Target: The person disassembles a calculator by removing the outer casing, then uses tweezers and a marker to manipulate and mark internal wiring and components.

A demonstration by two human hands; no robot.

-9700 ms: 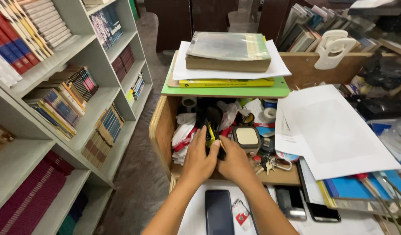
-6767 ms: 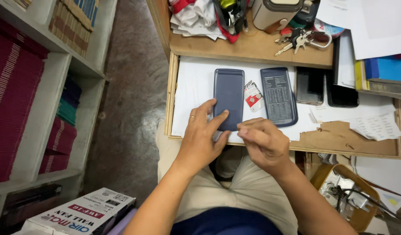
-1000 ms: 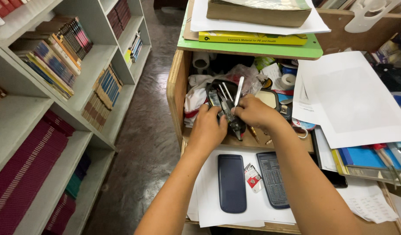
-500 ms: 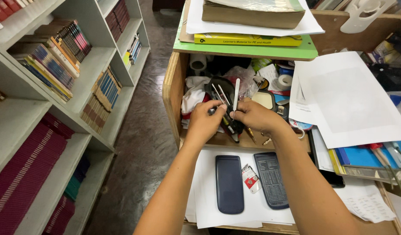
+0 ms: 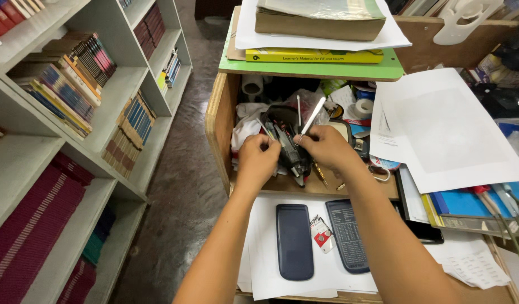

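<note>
Tool pouch (image 5: 287, 143), black and crammed, sits in the cluttered wooden drawer (image 5: 217, 121) beside the bookshelves (image 5: 102, 95), gripped at its edge by the curled left hand (image 5: 258, 160). The right hand (image 5: 327, 147) pinches a slim metal tool (image 5: 311, 118), half drawn out. Below, a calculator (image 5: 347, 235) and its cover (image 5: 294, 241) lie apart on the worktop (image 5: 259, 247); the pouch's remaining contents are hard to make out.

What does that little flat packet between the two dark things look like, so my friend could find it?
Start at the white paper sheet lying on the wooden desk, below the person's two hands. On it lie a plain dark blue rectangular cover and a dark calculator body with fine printing. The small red-and-white card holding a round silver button battery sits between them, the only brightly coloured thing there.
</note>
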